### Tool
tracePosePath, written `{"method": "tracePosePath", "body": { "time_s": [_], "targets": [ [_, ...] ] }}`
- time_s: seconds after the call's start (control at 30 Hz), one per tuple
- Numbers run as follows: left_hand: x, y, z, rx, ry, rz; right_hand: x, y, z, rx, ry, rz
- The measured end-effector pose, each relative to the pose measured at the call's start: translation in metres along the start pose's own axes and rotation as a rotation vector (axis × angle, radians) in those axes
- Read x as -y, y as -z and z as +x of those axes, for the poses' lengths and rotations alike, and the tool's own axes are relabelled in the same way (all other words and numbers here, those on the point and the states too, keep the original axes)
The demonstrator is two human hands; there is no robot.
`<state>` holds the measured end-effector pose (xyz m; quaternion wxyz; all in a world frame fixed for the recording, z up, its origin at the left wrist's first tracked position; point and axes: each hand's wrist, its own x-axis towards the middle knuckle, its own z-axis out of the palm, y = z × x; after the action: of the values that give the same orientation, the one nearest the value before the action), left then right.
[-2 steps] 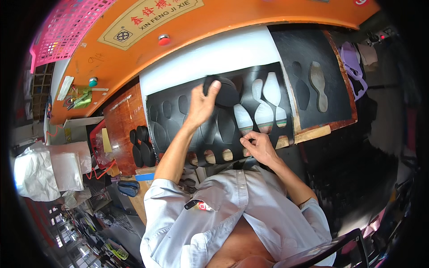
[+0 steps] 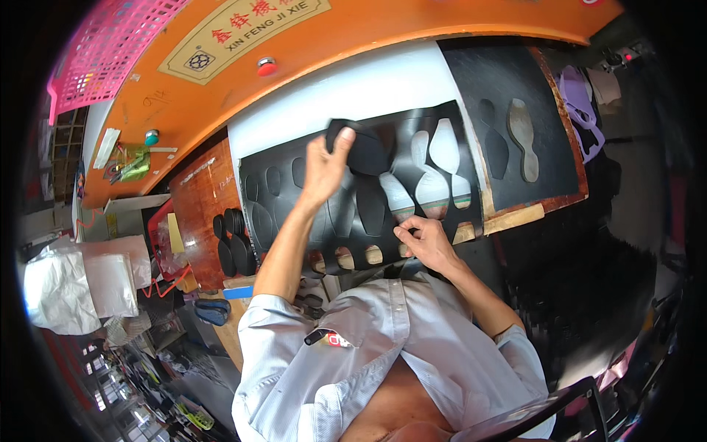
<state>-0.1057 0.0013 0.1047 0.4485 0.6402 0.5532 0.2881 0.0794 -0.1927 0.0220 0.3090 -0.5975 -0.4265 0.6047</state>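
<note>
A black sheet [image 2: 398,121] with several sole-shaped cut outlines and openings lies in front of me. Above its middle, my left hand [image 2: 328,168] grips a black shoe sole piece [image 2: 368,152] at its left end, thumb on top. My right hand [image 2: 429,244] is closed, thumb and forefinger pinched at the sheet's near edge; what they hold, if anything, is hidden. Pale sole-shaped openings [image 2: 444,147] show in the right part of the sheet. Just beyond my right fingertips is another pale opening [image 2: 398,195].
An orange machine [image 2: 398,33] with a red button [image 2: 266,67] spans the far side, above a white board [image 2: 353,81]. On a dark board [image 2: 537,188] at right lies a sole-shaped cutting die [image 2: 522,140]. Black soles [image 2: 234,250] are stacked at left. A pink basket [image 2: 110,55] sits at upper left.
My left hand has shifted slightly left and away from me, carrying the sole piece, which is tilted a little differently. My right hand stays at the sheet's near edge.
</note>
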Motion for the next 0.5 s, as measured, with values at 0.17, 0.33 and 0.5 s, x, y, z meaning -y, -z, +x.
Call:
{"method": "tracePosePath", "body": {
  "time_s": [0.17, 0.33, 0.5],
  "targets": [
    [-0.008, 0.016, -0.001, -0.049, -0.133, 0.008, -0.004, -0.001, 0.0, 0.016, -0.04, 0.086],
    [-0.01, 0.015, -0.012, -0.074, -0.144, -0.071, 0.008, -0.012, 0.007, -0.028, 0.023, 0.215],
    [0.001, -0.003, -0.03, -0.213, -0.029, 0.057, 0.036, -0.011, 0.0, -0.41, 0.334, -0.215]
  ]
}}
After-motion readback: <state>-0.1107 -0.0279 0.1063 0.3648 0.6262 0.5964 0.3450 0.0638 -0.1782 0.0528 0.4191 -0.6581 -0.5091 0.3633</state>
